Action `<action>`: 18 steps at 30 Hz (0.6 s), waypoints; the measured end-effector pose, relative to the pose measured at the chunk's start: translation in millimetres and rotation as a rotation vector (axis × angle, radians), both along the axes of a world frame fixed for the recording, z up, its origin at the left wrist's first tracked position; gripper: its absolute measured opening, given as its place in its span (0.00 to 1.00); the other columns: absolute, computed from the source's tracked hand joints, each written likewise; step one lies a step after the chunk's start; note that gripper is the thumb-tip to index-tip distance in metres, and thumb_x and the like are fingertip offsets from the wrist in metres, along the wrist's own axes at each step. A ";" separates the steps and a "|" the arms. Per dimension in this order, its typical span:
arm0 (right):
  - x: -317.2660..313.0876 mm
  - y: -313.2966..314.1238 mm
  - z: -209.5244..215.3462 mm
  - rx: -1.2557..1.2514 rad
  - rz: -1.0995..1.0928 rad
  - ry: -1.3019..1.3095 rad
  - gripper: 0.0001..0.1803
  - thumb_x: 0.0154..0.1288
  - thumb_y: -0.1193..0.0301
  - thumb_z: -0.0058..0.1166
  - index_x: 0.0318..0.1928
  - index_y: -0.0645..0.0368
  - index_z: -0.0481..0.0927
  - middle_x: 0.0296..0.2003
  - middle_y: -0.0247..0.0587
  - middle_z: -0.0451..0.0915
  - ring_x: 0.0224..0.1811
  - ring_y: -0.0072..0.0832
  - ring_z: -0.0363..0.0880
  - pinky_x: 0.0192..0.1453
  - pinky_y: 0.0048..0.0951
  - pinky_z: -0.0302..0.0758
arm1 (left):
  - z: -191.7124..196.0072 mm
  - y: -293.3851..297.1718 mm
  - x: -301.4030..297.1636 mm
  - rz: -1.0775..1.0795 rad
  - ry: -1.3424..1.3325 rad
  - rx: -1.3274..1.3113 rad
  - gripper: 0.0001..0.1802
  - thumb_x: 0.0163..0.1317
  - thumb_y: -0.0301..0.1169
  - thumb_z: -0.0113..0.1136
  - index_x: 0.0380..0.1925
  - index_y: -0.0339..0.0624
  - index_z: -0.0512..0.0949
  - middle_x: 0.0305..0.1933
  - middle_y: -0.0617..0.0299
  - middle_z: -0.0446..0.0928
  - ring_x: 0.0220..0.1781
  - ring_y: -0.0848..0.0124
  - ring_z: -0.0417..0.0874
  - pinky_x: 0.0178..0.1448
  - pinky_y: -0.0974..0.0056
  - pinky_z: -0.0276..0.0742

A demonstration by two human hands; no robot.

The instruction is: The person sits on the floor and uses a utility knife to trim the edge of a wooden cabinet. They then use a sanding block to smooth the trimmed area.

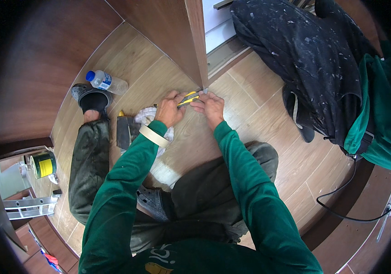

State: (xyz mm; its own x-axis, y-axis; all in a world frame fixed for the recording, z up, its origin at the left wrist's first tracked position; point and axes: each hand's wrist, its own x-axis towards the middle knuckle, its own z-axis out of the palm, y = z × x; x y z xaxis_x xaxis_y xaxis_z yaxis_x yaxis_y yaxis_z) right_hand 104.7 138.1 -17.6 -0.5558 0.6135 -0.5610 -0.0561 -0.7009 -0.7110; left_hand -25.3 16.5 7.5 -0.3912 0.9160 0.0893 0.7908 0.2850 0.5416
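Knife [188,99] is pinched by fingers of left hand [170,110]; whether also by right hand [211,108] cannot be told; knifework by panel [168,32] seems in hand; steadiness is called for.

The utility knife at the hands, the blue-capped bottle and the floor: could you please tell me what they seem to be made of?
Utility knife: probably a moulded plastic casing, given its solid yellow and dark grey; the blade's material is unclear.
Bottle: likely clear, glossy plastic, as its body is see-through.
Floor: wood-look planks with grain and a soft sheen; could be wood, laminate or tile.
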 end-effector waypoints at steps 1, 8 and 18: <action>-0.3 -0.1 -1.1 0.011 -0.012 0.012 0.14 0.74 0.68 0.57 0.51 0.67 0.81 0.43 0.45 0.86 0.33 0.34 0.90 0.32 0.26 0.84 | 0.8 -0.1 0.9 0.008 -0.021 0.000 0.28 0.52 0.26 0.67 0.57 0.41 0.81 0.52 0.47 0.80 0.51 0.46 0.83 0.57 0.52 0.80; -2.8 -0.4 3.3 0.061 -0.001 0.051 0.15 0.73 0.69 0.58 0.51 0.70 0.81 0.42 0.47 0.86 0.31 0.33 0.90 0.30 0.24 0.83 | -3.7 -2.9 -3.7 0.019 -0.031 0.093 0.28 0.50 0.23 0.66 0.56 0.38 0.82 0.51 0.47 0.80 0.49 0.47 0.84 0.55 0.51 0.81; 1.4 -3.4 0.0 0.095 -0.030 -0.021 0.13 0.74 0.69 0.57 0.47 0.70 0.81 0.42 0.47 0.85 0.34 0.35 0.90 0.32 0.26 0.84 | -7.5 -1.8 3.0 0.039 -0.103 0.001 0.28 0.51 0.24 0.68 0.56 0.43 0.83 0.51 0.47 0.80 0.50 0.47 0.84 0.55 0.51 0.81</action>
State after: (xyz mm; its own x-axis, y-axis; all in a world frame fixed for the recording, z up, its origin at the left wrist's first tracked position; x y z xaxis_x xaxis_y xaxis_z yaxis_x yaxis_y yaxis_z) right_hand 106.1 134.7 -17.6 -0.5250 0.6805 -0.5112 -0.0604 -0.6289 -0.7751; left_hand -22.3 14.7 0.0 -0.4338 0.8998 0.0480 0.7194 0.3138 0.6197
